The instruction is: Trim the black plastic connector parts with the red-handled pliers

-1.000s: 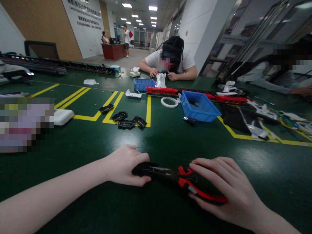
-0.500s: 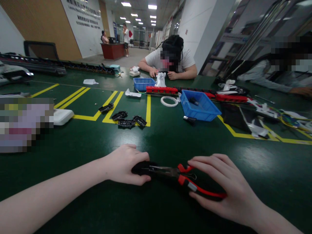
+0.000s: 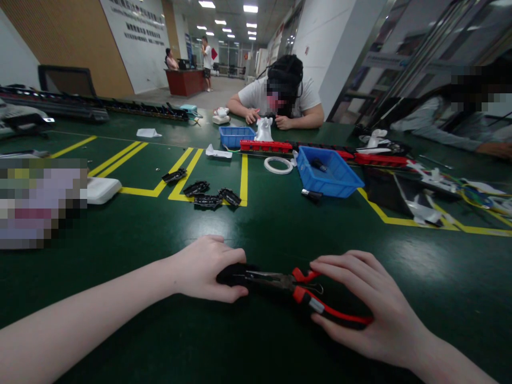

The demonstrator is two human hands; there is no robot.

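My right hand (image 3: 364, 298) is closed around the red handles of a pair of long-nose pliers (image 3: 300, 285), whose jaws point left. The jaw tips reach a black part (image 3: 232, 274) that my left hand (image 3: 210, 269) grips between thumb and fingers. Much of that part is hidden by the hand and by shadow, so its kind cannot be made out. A thin wire spring shows between the plier handles. Beyond my hands, several black ribbed plastic pieces (image 3: 207, 200) lie on the green table (image 3: 132, 234).
A blue bin (image 3: 340, 180) with a black item inside stands ahead to the right, a small black piece (image 3: 311, 196) beside it. Near it are a white tape ring (image 3: 278, 165) and a red strip (image 3: 266, 146). A white box (image 3: 103, 190) is at left. A person (image 3: 308, 101) leans on the far side.
The plier handles and jaws have spread slightly apart, and the fingers of my right hand have shifted a little with them. My left hand stays in place on the black part.
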